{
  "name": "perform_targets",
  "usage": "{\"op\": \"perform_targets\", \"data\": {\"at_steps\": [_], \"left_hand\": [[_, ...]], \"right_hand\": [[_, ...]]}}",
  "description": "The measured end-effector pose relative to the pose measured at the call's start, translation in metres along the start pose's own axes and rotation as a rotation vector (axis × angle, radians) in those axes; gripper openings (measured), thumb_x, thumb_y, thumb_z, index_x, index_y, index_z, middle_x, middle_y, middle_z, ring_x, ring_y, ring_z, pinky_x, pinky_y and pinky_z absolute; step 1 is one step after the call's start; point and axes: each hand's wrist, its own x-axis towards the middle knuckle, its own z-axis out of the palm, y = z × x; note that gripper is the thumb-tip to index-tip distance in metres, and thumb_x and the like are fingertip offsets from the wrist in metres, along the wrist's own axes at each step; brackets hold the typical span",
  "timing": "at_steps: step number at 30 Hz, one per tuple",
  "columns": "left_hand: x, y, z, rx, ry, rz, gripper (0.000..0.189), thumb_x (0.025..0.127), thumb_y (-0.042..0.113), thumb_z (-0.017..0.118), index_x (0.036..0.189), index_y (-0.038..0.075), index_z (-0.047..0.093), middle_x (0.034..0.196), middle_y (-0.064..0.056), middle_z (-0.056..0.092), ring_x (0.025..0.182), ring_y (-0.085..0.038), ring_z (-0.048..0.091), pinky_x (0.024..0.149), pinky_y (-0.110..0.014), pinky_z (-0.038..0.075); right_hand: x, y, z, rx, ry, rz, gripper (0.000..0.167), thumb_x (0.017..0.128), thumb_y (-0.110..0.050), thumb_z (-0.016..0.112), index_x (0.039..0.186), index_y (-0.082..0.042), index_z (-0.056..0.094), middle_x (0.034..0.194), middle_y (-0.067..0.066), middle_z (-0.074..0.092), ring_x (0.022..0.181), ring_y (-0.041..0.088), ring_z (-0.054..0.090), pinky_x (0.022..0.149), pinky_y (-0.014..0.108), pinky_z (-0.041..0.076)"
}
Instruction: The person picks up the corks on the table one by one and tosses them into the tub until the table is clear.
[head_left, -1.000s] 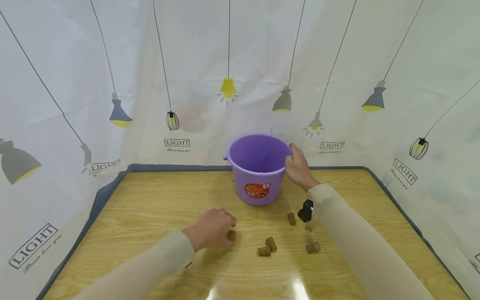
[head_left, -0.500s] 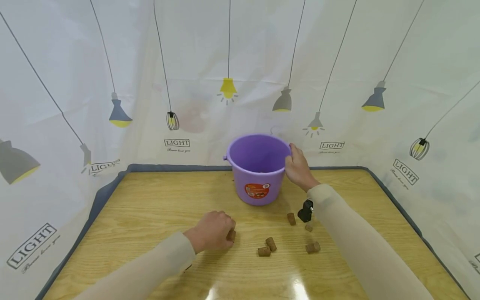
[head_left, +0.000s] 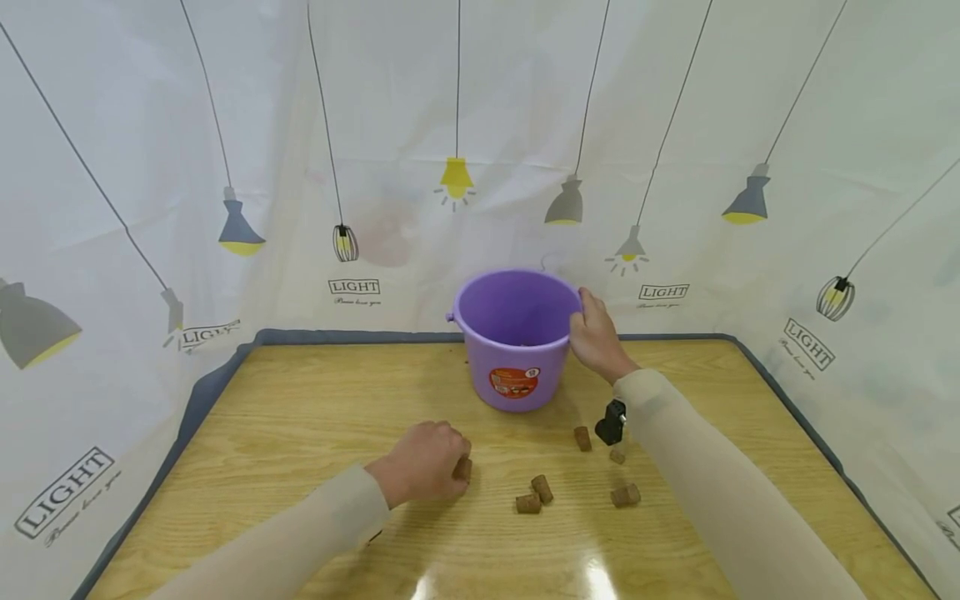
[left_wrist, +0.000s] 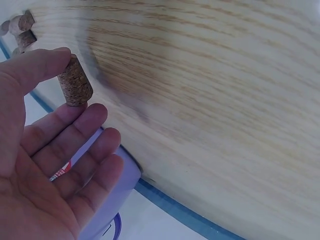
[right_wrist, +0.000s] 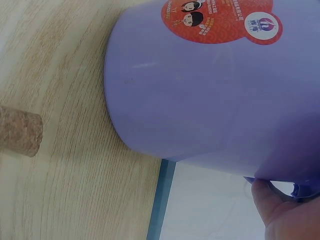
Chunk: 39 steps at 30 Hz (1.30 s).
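My left hand (head_left: pixel 425 461) is low over the wooden table, left of centre. In the left wrist view its thumb and fingertips pinch a brown cork (left_wrist: pixel 75 82) at the two ends, while the other fingers stay loosely bent. A purple bucket (head_left: pixel 483 367) with a red label stands upright at the back of the table. My right hand (head_left: pixel 596 337) grips its rim on the right side; in the right wrist view the thumb (right_wrist: pixel 270 200) shows beside the rim. Most of the bucket's inside is hidden, with a small brown bit visible past the front rim.
Several corks lie on the table: a touching pair (head_left: pixel 536 495) near the middle, one cork (head_left: pixel 582 438) in front of the bucket, others by the right forearm. A black wrist camera (head_left: pixel 611 422) sits under the right sleeve. A lamp-printed sheet (head_left: pixel 405 167) hangs behind.
The left fingers were parted over the cork a second ago and have since closed onto it. The right hand and the bucket have stayed in place.
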Motion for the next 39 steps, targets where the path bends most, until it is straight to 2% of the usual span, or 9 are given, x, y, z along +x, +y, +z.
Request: {"op": "perform_targets", "data": {"at_steps": [6,20,27,32,39], "left_hand": [[0.0,0.001,-0.004,-0.011,0.039,0.014,0.008,0.076,0.02,0.081,0.075,0.022,0.073,0.07,0.014,0.066,0.069,-0.007,0.061,0.064,-0.024,0.054],[0.002,0.001,-0.017,-0.013,0.062,0.006,0.007,0.08,0.03,0.083,0.078,0.029,0.077,0.083,0.009,0.075,0.08,-0.015,0.065,0.076,-0.035,0.058],[0.006,0.0,-0.02,-0.01,0.126,0.005,0.008,0.081,0.031,0.083,0.077,0.029,0.076,0.081,0.01,0.073,0.076,-0.014,0.063,0.073,-0.033,0.057],[0.009,0.001,-0.023,-0.014,0.146,-0.003,0.009,0.083,0.033,0.082,0.077,0.03,0.075,0.08,0.009,0.073,0.075,-0.012,0.061,0.071,-0.031,0.056],[0.012,0.001,-0.027,-0.012,0.202,-0.004,0.01,0.083,0.034,0.081,0.078,0.031,0.073,0.079,0.014,0.07,0.077,-0.01,0.061,0.069,-0.028,0.056]], "right_hand": [[-0.001,-0.001,0.0,-0.001,-0.001,0.003,0.062,0.107,-0.018,0.028,0.161,0.006,0.009,0.167,0.028,0.012,0.155,0.042,0.011,0.126,0.053,0.01],[0.001,0.001,0.001,-0.011,0.012,-0.01,0.062,0.107,-0.017,0.028,0.161,0.007,0.01,0.166,0.029,0.013,0.155,0.042,0.012,0.127,0.053,0.01],[0.002,0.002,0.001,-0.019,0.015,-0.014,0.062,0.107,-0.017,0.028,0.161,0.008,0.011,0.166,0.029,0.014,0.155,0.042,0.013,0.127,0.053,0.011],[0.001,0.001,0.001,-0.012,0.013,-0.013,0.062,0.107,-0.017,0.028,0.161,0.008,0.011,0.166,0.029,0.014,0.155,0.042,0.012,0.127,0.053,0.011],[0.001,0.001,0.001,-0.022,0.017,-0.014,0.062,0.106,-0.016,0.029,0.16,0.008,0.011,0.166,0.03,0.015,0.154,0.043,0.014,0.126,0.054,0.011]]}}
